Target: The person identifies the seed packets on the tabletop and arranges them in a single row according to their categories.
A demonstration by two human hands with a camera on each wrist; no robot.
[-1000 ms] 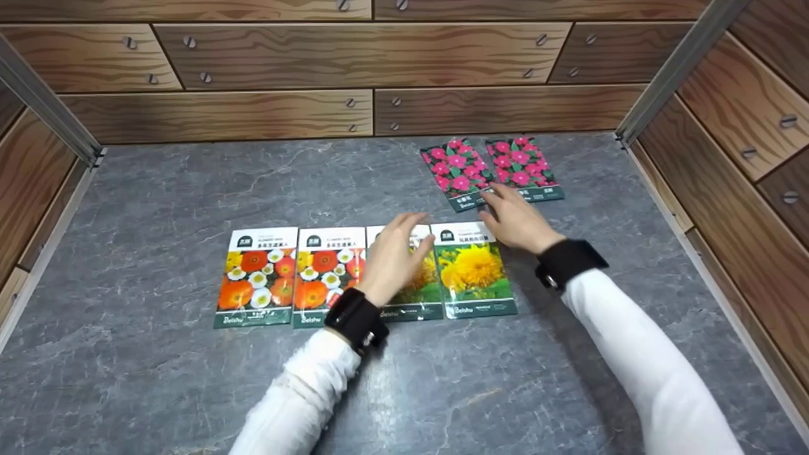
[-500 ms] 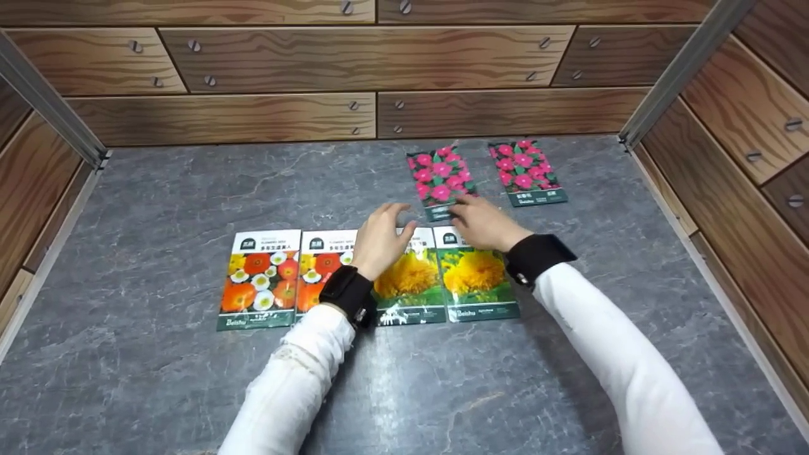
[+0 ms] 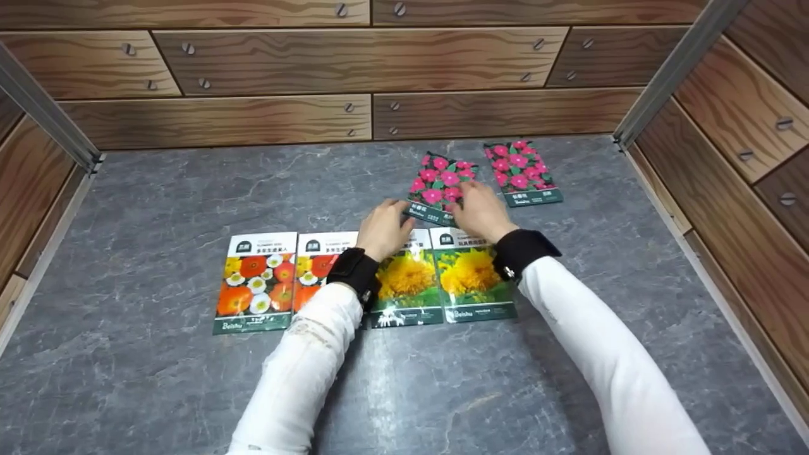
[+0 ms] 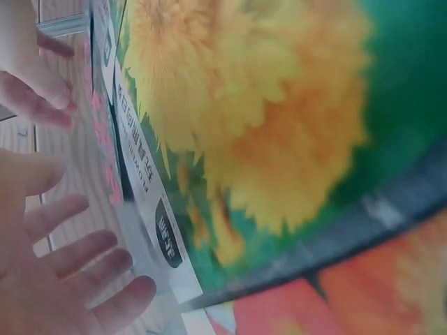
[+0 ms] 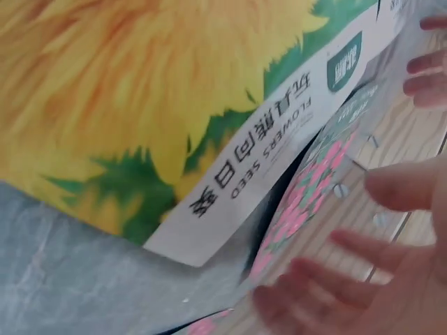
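Observation:
Fingers of my right hand (image 3: 481, 212) touch the lower right of a pink-flower seed packet (image 3: 436, 180), which lies turned at an angle on the grey surface. In the right wrist view that hand's fingers look loosely spread. My left hand (image 3: 384, 229) hovers with relaxed fingers over the row of packets, its fingertips by the pink packet's lower left corner. Beneath and beside the hands lie two yellow-flower seed packets (image 3: 407, 278), (image 3: 477, 275). Left of them are two orange-and-white poppy seed packets (image 3: 256, 284), (image 3: 310, 268), the second partly hidden by my left arm.
Another pink-flower seed packet (image 3: 521, 170) lies at the back right. Wood-patterned panels (image 3: 373, 60) enclose the back and sides. The marbled grey tabletop (image 3: 158, 189) extends around the packets.
The nearer pink packet has slid left and toward the row and turned clockwise. My right hand has moved left with it. The left hand has shifted only a little.

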